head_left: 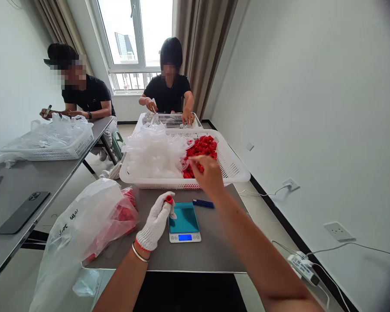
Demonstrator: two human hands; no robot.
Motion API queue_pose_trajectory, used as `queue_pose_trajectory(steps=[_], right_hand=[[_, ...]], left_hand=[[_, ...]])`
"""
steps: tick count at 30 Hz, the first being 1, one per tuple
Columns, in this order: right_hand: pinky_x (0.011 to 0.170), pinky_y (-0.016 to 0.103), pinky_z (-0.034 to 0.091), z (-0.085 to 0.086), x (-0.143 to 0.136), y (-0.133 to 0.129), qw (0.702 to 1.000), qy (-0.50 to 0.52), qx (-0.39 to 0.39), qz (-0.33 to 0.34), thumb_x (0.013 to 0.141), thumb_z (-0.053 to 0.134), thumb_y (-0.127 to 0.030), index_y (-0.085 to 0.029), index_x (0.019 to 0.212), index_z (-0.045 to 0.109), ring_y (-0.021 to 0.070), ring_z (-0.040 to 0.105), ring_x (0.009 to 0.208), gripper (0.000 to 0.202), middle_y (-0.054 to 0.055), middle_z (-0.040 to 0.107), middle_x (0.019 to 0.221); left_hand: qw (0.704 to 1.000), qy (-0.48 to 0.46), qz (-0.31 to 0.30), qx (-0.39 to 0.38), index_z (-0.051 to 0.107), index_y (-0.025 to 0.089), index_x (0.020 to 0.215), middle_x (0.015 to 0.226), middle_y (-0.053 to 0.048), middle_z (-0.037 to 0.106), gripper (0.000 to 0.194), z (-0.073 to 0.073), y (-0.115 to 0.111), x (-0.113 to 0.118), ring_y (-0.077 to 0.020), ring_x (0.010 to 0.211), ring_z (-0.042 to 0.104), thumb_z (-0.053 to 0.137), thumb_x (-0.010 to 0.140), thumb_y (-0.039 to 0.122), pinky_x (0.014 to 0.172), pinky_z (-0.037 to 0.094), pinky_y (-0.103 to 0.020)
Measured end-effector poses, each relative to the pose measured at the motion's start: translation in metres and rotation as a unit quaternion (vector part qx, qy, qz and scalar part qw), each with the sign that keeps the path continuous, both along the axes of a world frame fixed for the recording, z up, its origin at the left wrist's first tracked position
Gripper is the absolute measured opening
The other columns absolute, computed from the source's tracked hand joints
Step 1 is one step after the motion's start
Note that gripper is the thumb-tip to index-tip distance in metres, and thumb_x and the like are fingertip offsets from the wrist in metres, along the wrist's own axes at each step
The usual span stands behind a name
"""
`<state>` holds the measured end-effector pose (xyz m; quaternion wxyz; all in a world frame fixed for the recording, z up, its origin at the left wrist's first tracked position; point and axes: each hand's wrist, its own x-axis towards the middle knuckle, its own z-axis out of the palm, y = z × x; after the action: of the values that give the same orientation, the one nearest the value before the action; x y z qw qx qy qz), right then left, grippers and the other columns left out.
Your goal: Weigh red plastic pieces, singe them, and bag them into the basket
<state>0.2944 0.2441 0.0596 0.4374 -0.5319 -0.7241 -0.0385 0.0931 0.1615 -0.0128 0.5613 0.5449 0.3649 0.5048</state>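
My left hand (156,219) wears a white knit glove and is closed around a small red ring-shaped piece (169,199), its round opening facing up. It is just left of a small digital scale (183,219) with a teal plate and a lit display reading about 0.0. My bare right hand (209,173) is over the front of a white plastic basket (235,169), thumb and fingers pinched together. Clear plastic shows by the fingertips, but what they grip is unclear. Behind the hand lies a heap of red pieces (204,147); a pile of clear plastic bags (152,151) fills the basket's left.
A large clear bag of red pieces (125,212) leans over the table's left edge. A dark blue pen-like object (203,203) lies behind the scale. Two people sit beyond, with baskets (81,145). A phone (24,212) rests on the left table. Cables and a power strip (303,268) are at right.
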Motion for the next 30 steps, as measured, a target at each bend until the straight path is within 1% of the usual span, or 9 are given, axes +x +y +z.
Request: queue_pose_trajectory(steps=[3, 6, 8, 12, 17, 21, 24, 27, 30], right_hand=[[0.097, 0.047, 0.045, 0.017, 0.011, 0.068, 0.997, 0.017, -0.036, -0.065, 0.088, 0.043, -0.012, -0.016, 0.131, 0.059, 0.0288, 0.059, 0.111, 0.045, 0.013, 0.069, 0.117], [0.105, 0.050, 0.038, 0.022, 0.015, 0.120, 0.992, -0.056, -0.089, -0.063, 0.078, 0.045, -0.001, -0.015, 0.140, 0.051, 0.0310, 0.047, 0.131, 0.063, 0.013, 0.059, 0.137], [0.105, 0.051, 0.037, 0.024, 0.014, 0.140, 0.985, -0.094, -0.133, -0.065, 0.075, 0.052, -0.002, -0.015, 0.132, 0.058, 0.0334, 0.048, 0.129, 0.059, 0.014, 0.064, 0.130], [0.093, 0.045, 0.043, 0.039, 0.011, 0.152, 0.981, -0.103, -0.149, -0.073, 0.080, 0.056, -0.015, -0.015, 0.090, 0.071, 0.0279, 0.063, 0.096, 0.018, 0.013, 0.073, 0.091], [0.072, 0.032, 0.045, 0.078, 0.006, 0.144, 0.992, 0.032, -0.119, -0.030, 0.088, 0.053, -0.031, -0.018, 0.076, 0.061, 0.0190, 0.059, 0.075, 0.019, 0.005, 0.066, 0.076], [0.072, 0.031, 0.045, 0.109, -0.001, 0.136, 0.988, 0.138, -0.066, -0.025, 0.097, 0.044, -0.039, -0.019, 0.085, 0.053, 0.0154, 0.058, 0.074, 0.025, 0.001, 0.060, 0.073], [0.069, 0.030, 0.046, 0.125, -0.007, 0.121, 0.979, 0.198, -0.045, -0.005, 0.092, 0.055, -0.046, -0.021, 0.082, 0.048, 0.0151, 0.058, 0.073, 0.028, -0.001, 0.055, 0.072], [0.057, 0.026, 0.044, 0.130, -0.015, 0.078, 0.960, 0.269, -0.073, 0.013, 0.085, 0.066, -0.042, -0.023, 0.073, 0.040, 0.0130, 0.056, 0.061, 0.034, -0.004, 0.049, 0.065], [0.048, 0.023, 0.036, 0.118, -0.024, 0.012, 0.956, 0.275, -0.103, 0.018, 0.083, 0.067, -0.038, -0.024, 0.063, 0.035, 0.0104, 0.049, 0.051, 0.041, -0.006, 0.041, 0.056]], left_hand=[[1.000, 0.006, -0.028, -0.003, 0.054, 0.021, 0.114, 0.079, 0.001, 0.056, 0.027, 0.004, -0.002, 0.001, -0.0101, 0.062, 0.057, 0.048, 0.097, 0.042, 0.064, 0.053, -0.025], [1.000, -0.015, -0.023, -0.011, 0.053, 0.021, 0.108, 0.090, -0.002, 0.061, 0.026, 0.008, -0.001, 0.002, -0.0117, 0.067, 0.060, 0.049, 0.096, 0.044, 0.060, 0.055, -0.026], [1.000, -0.024, -0.007, -0.019, 0.054, 0.020, 0.108, 0.100, -0.006, 0.063, 0.027, 0.009, 0.001, 0.001, -0.0135, 0.072, 0.062, 0.051, 0.095, 0.044, 0.058, 0.056, -0.027], [0.999, -0.021, 0.016, -0.027, 0.057, 0.020, 0.109, 0.106, -0.008, 0.065, 0.029, 0.006, 0.006, -0.003, -0.0164, 0.081, 0.064, 0.053, 0.094, 0.044, 0.062, 0.059, -0.030], [0.999, -0.017, 0.034, -0.033, 0.058, 0.020, 0.110, 0.108, -0.008, 0.065, 0.028, 0.002, 0.007, -0.003, -0.0175, 0.087, 0.065, 0.052, 0.095, 0.043, 0.068, 0.060, -0.031], [0.998, -0.025, 0.046, -0.024, 0.059, 0.021, 0.110, 0.109, -0.008, 0.065, 0.027, 0.002, 0.006, -0.001, -0.0182, 0.092, 0.065, 0.051, 0.096, 0.042, 0.071, 0.060, -0.031], [0.997, -0.034, 0.064, 0.003, 0.060, 0.021, 0.111, 0.111, -0.008, 0.064, 0.025, 0.002, 0.007, -0.003, -0.0197, 0.096, 0.065, 0.052, 0.096, 0.040, 0.077, 0.060, -0.034], [0.993, -0.055, 0.082, 0.065, 0.060, 0.024, 0.114, 0.122, -0.009, 0.061, 0.023, 0.005, 0.004, -0.006, -0.0214, 0.103, 0.064, 0.050, 0.097, 0.036, 0.085, 0.059, -0.040], [0.980, -0.008, 0.085, 0.179, 0.061, 0.026, 0.114, 0.148, -0.009, 0.044, 0.021, 0.019, -0.008, -0.007, -0.0276, 0.130, 0.051, 0.050, 0.097, 0.031, 0.104, 0.049, -0.050]])
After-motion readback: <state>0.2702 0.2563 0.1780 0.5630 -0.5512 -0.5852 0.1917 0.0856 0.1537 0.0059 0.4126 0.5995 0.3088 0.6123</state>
